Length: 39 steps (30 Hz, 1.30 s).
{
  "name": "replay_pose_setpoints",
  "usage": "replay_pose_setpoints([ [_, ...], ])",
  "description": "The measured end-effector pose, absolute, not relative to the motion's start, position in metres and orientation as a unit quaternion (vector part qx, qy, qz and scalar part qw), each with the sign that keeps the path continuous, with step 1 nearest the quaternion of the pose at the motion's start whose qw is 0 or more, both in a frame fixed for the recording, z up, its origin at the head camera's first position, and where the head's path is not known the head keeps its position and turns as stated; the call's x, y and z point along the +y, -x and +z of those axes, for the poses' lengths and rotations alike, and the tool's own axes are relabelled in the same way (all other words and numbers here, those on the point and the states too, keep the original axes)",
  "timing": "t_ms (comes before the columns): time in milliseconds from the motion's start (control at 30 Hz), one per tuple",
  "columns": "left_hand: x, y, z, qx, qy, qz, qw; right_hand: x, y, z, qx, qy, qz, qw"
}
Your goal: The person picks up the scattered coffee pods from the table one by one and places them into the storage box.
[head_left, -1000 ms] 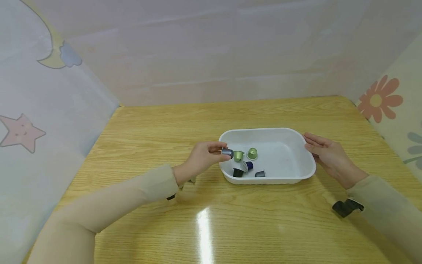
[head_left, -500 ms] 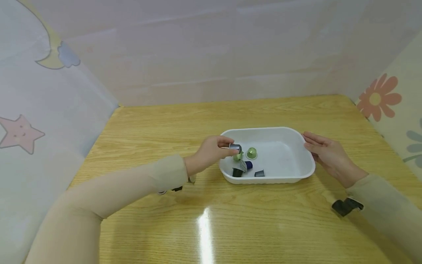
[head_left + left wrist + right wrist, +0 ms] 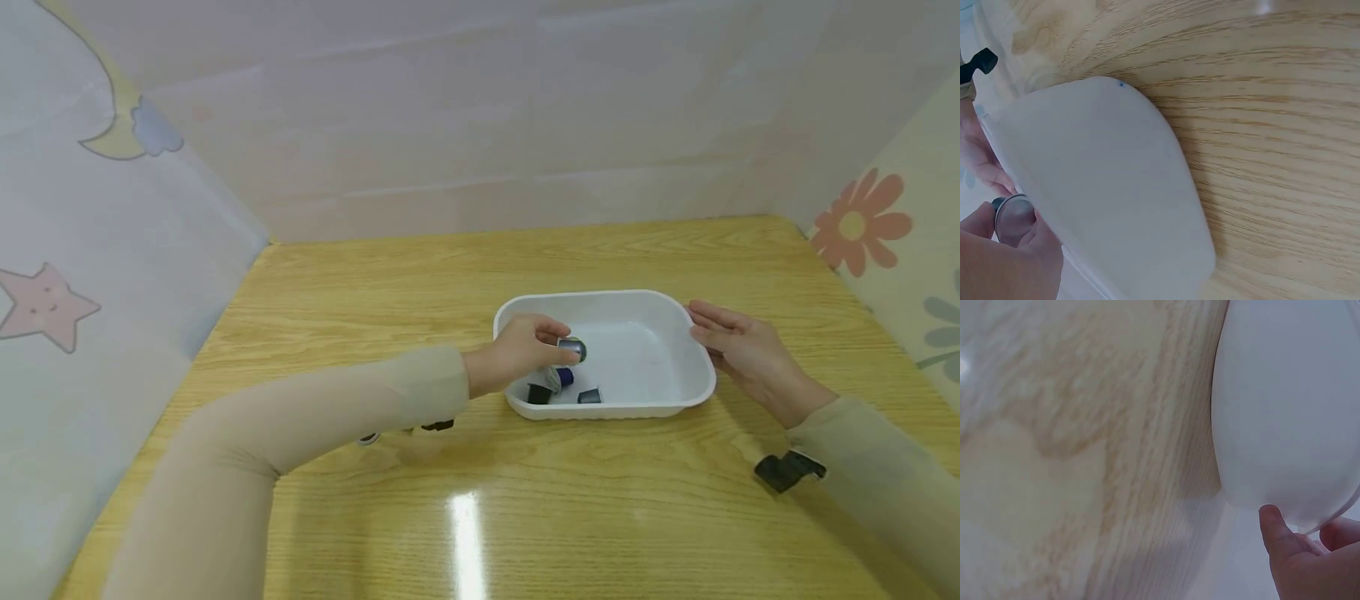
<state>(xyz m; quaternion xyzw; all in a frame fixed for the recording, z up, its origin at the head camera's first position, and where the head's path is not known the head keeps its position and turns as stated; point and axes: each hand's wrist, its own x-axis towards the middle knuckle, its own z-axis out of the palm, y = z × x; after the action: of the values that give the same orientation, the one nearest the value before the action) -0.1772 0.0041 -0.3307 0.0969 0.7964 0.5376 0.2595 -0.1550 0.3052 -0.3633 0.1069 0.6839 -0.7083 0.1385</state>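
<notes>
Over the left half of a white plastic tray [image 3: 637, 362], my left hand [image 3: 517, 348] pinches a grey-blue coffee capsule [image 3: 570, 348] between thumb and fingers. The left wrist view shows the round silvery lid of this coffee capsule [image 3: 1015, 220]. My right hand [image 3: 746, 354] holds the tray's right end, thumb by the rim and fingers against the outer wall. Below my left hand in the tray lie a black capsule [image 3: 538, 394], a purple capsule [image 3: 565, 377] and a grey capsule [image 3: 590, 397]. The green capsules are mostly hidden behind my left hand and the held capsule.
The tray stands on a wooden table [image 3: 360, 292]. Under my left forearm, small objects [image 3: 368, 438] show partly on the table. Pale cloth walls [image 3: 420, 125] with printed figures enclose the back and sides.
My left hand has moved right with the grey-blue coffee capsule, from the tray's left rim to over its inside, now covering the green capsules. My right hand stays at the right end.
</notes>
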Motion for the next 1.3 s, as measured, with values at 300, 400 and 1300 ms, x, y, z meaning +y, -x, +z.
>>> replay_pose_setpoints([
  [300,0.024,0.181,-0.334,0.815,-0.121,0.5,0.266,0.306,0.156,-0.363,0.68,-0.108,-0.712,0.139],
  [400,0.028,0.182,-0.334,0.82,-0.128,0.49,0.267,0.306,0.156,-0.362,0.683,-0.105,-0.709,0.141],
  [1300,-0.025,0.189,-0.326,0.794,-0.145,0.54,0.237,0.306,0.156,-0.364,0.693,-0.116,-0.698,0.138],
])
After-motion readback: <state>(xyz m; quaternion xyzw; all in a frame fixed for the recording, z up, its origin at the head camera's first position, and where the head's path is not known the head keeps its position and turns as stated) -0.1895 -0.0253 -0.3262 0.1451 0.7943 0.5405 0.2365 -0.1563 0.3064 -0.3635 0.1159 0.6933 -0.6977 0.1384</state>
